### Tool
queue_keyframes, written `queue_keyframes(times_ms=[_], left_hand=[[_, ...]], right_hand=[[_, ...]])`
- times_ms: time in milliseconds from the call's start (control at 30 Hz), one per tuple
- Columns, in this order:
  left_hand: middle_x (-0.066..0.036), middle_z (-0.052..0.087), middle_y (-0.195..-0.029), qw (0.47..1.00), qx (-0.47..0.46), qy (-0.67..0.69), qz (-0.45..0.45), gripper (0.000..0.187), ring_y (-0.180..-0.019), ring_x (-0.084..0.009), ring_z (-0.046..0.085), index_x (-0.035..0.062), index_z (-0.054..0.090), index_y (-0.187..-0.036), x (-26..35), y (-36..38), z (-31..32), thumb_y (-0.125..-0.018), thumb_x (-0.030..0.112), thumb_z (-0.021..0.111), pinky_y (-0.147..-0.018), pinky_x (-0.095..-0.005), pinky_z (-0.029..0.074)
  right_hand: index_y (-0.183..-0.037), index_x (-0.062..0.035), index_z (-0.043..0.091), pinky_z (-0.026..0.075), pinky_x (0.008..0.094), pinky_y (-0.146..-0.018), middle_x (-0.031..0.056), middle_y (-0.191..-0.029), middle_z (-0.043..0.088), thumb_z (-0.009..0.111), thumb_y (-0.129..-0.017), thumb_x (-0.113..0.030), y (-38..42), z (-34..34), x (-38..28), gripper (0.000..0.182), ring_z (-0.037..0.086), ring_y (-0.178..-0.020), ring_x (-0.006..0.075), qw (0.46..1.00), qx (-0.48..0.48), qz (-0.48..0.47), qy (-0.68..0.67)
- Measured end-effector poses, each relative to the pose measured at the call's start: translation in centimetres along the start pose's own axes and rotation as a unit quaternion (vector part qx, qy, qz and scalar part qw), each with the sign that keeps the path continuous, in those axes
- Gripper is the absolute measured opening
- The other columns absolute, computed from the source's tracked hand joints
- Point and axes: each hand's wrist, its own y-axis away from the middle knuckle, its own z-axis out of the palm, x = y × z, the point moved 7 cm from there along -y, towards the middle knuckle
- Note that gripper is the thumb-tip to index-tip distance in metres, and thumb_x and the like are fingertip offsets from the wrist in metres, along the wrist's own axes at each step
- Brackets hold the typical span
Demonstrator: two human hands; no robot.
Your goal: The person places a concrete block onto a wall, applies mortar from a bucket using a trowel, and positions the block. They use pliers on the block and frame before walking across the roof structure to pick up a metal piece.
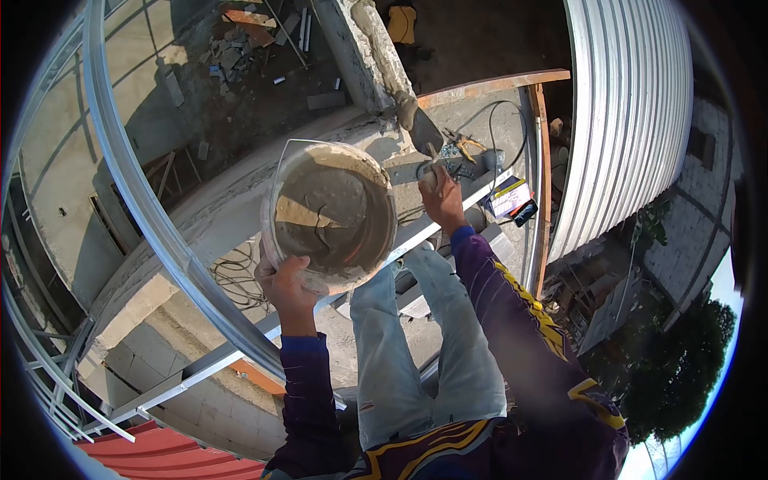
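Observation:
My left hand grips the near left rim of a round bucket and tilts it toward me. Wet grey mortar lies inside, and a thin wire handle stands up at the bucket's far left. In my right hand is the handle of a trowel, closed in my fingers. Its dark blade points away from me, with the tip by a lump of mortar at the end of a rough concrete wall top.
Right of the trowel lie pliers, a black cable, a labelled box and a phone. A metal channel curves past on the left. Corrugated sheeting rises at right. Rubble lies far below.

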Motion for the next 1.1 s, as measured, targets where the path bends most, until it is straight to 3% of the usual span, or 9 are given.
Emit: queue_keyframes(times_ms=[200, 267, 467, 567, 667, 733, 767, 1000, 1100], left_hand=[[-0.009, 0.062, -0.095, 0.997, 0.005, -0.069, 0.022, 0.045, -0.085, -0.0221, 0.062, -0.0036, 0.059, -0.105, 0.5, -0.2, -0.8, -0.060, -0.004, 0.052, -0.080, -0.0321, 0.050], [-0.006, 0.060, -0.089, 0.998, 0.037, -0.039, -0.026, 0.036, -0.081, -0.0171, 0.059, -0.0056, 0.061, -0.092, 0.7, 0.0, -0.3, -0.057, -0.001, 0.056, -0.077, -0.0274, 0.046], [-0.007, 0.061, -0.091, 0.999, 0.010, -0.040, -0.010, 0.031, -0.082, -0.0165, 0.059, -0.0072, 0.062, -0.087, 0.4, -0.4, -1.0, -0.057, -0.002, 0.056, -0.077, -0.0269, 0.046], [-0.010, 0.063, -0.094, 0.998, 0.001, -0.065, -0.020, 0.043, -0.082, -0.0212, 0.063, -0.0049, 0.059, -0.102, -0.2, -0.5, -1.9, -0.059, -0.005, 0.055, -0.077, -0.0318, 0.051], [-0.011, 0.063, -0.094, 0.999, -0.005, -0.044, -0.025, 0.043, -0.083, -0.0213, 0.063, -0.0062, 0.058, -0.102, 0.1, -0.4, -1.3, -0.060, -0.005, 0.055, -0.077, -0.0315, 0.051], [-0.011, 0.063, -0.094, 0.999, -0.006, -0.042, -0.024, 0.043, -0.083, -0.0212, 0.063, -0.0067, 0.058, -0.102, 0.3, -0.4, -1.1, -0.059, -0.004, 0.055, -0.077, -0.0314, 0.051], [-0.012, 0.063, -0.093, 0.999, -0.008, -0.039, -0.018, 0.042, -0.083, -0.0211, 0.064, -0.0072, 0.058, -0.102, 0.4, -0.5, -1.0, -0.059, -0.004, 0.055, -0.077, -0.0314, 0.051], [-0.012, 0.063, -0.094, 0.997, -0.019, -0.074, -0.010, 0.042, -0.083, -0.0204, 0.063, -0.0075, 0.058, -0.101, 0.0, -0.4, -1.3, -0.059, -0.003, 0.055, -0.079, -0.0311, 0.050], [-0.012, 0.063, -0.095, 0.996, -0.031, -0.079, -0.008, 0.043, -0.084, -0.0200, 0.063, -0.0077, 0.057, -0.103, 0.0, -0.7, -0.9, -0.060, -0.003, 0.055, -0.080, -0.0304, 0.050]], right_hand=[[-0.103, -0.0017, 0.053, 0.047, 0.0481, -0.078, 0.0255, -0.096, 0.060, 0.056, -0.078, -0.018, -3.9, 3.0, -3.0, 0.031, 0.059, -0.089, 0.0441, 0.997, 0.056, 0.016, 0.054], [-0.104, 0.0008, 0.052, 0.047, 0.0488, -0.078, 0.0264, -0.097, 0.060, 0.055, -0.078, -0.019, -5.6, 3.4, -3.8, 0.033, 0.059, -0.089, 0.0448, 0.997, 0.054, 0.022, 0.058], [-0.107, 0.0041, 0.054, 0.047, 0.0482, -0.079, 0.0290, -0.099, 0.060, 0.056, -0.078, -0.021, -10.7, 4.5, -6.3, 0.038, 0.059, -0.091, 0.0453, 0.997, 0.049, -0.050, 0.036], [-0.112, 0.0034, 0.052, 0.048, 0.0481, -0.080, 0.0296, -0.101, 0.060, 0.057, -0.078, -0.021, -13.3, 5.1, -6.5, 0.042, 0.059, -0.092, 0.0458, 0.995, 0.049, -0.061, 0.055], [-0.116, 0.0025, 0.050, 0.048, 0.0479, -0.082, 0.0301, -0.102, 0.059, 0.056, -0.079, -0.021, -14.4, 5.0, -7.3, 0.044, 0.059, -0.094, 0.0467, 0.994, 0.037, -0.064, 0.083], [-0.117, 0.0021, 0.049, 0.048, 0.0476, -0.082, 0.0305, -0.102, 0.059, 0.055, -0.079, -0.020, -14.4, 4.4, -7.7, 0.044, 0.058, -0.095, 0.0469, 0.990, 0.093, -0.086, 0.065], [-0.118, 0.0020, 0.049, 0.049, 0.0470, -0.081, 0.0296, -0.101, 0.060, 0.056, -0.079, -0.020, -14.7, 4.6, -7.2, 0.045, 0.059, -0.095, 0.0456, 0.995, 0.048, -0.060, 0.068], [-0.116, 0.0016, 0.050, 0.049, 0.0461, -0.079, 0.0275, -0.097, 0.062, 0.056, -0.080, -0.021, -14.7, 4.5, -5.3, 0.043, 0.060, -0.093, 0.0436, 0.994, 0.056, -0.066, 0.065], [-0.116, 0.0013, 0.050, 0.049, 0.0454, -0.080, 0.0276, -0.097, 0.062, 0.057, -0.080, -0.022, -14.6, 3.6, -6.1, 0.043, 0.060, -0.093, 0.0435, 0.993, 0.075, -0.092, 0.003]])
